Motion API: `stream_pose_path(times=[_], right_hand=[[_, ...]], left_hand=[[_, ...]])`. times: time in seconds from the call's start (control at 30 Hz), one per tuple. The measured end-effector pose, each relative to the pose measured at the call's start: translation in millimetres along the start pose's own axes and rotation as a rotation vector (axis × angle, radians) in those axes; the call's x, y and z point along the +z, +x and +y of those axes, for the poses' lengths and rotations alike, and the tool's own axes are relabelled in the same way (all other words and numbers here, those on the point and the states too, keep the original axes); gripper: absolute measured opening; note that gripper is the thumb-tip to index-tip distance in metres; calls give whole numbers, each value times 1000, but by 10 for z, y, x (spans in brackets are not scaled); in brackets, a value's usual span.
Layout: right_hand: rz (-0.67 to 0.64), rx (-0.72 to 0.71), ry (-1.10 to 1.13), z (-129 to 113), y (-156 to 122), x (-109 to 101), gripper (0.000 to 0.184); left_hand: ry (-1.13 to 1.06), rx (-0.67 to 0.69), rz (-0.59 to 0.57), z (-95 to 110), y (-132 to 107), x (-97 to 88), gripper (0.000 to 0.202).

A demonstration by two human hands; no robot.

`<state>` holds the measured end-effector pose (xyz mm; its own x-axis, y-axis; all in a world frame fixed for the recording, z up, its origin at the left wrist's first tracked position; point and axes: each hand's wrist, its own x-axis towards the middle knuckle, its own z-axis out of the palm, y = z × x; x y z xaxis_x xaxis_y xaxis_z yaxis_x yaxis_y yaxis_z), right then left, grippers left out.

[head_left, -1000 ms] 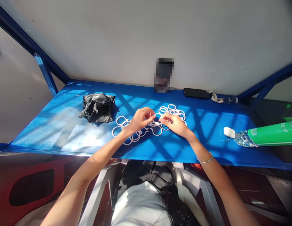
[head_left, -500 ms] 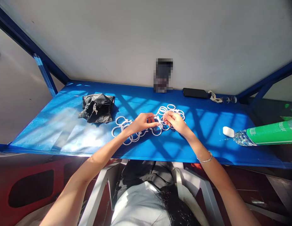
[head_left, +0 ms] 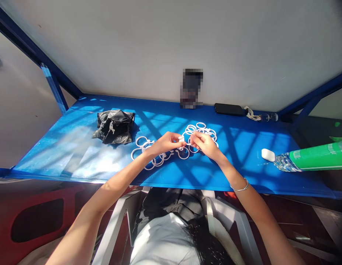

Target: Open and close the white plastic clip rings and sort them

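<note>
Several white plastic rings (head_left: 149, 152) lie linked in a chain on the blue table (head_left: 77, 147), with a loose pile of more rings (head_left: 204, 129) behind my hands. My left hand (head_left: 167, 142) pinches a small white clip piece (head_left: 182, 139) at the chain's right end. My right hand (head_left: 204, 143) is closed in a pinch on a white ring right beside it, fingertips almost touching the left hand's. Both hands hover just above the table's middle.
A crumpled black plastic bag (head_left: 114, 126) sits at the left. A green-labelled water bottle (head_left: 306, 158) lies on its side at the right. A black phone (head_left: 228, 109), a white cord (head_left: 252, 114) and a blurred upright item (head_left: 191, 88) stand along the back wall.
My hands have drawn closer together and lifted slightly; the left fingers now hold the small white clip up against the ring in my right hand.
</note>
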<state>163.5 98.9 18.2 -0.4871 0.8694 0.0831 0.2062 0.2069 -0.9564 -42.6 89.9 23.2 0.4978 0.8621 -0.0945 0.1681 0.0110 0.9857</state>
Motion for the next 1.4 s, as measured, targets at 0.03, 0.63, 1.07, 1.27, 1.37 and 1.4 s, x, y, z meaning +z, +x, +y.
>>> stream_pose_path(times=[0.03, 0.63, 1.07, 1.27, 1.37, 1.4], right_hand=[[7, -7, -24, -8, -2, -7, 55], [260, -24, -136, -84, 14, -137, 54], [50, -321, -510, 110, -29, 122, 33], [39, -328, -463, 84, -52, 162, 23], [107, -245, -352, -17, -54, 128, 23], [146, -205, -305, -30, -48, 113, 25]], left_hand=[[-11, -9, 5, 12, 0, -1, 39], [844, 215, 434, -85, -12, -218, 20], [319, 248, 173, 79, -35, 66, 31], [141, 199, 127, 48, -27, 51, 35], [134, 209, 157, 58, -35, 23, 32], [136, 213, 152, 57, -36, 19, 32]])
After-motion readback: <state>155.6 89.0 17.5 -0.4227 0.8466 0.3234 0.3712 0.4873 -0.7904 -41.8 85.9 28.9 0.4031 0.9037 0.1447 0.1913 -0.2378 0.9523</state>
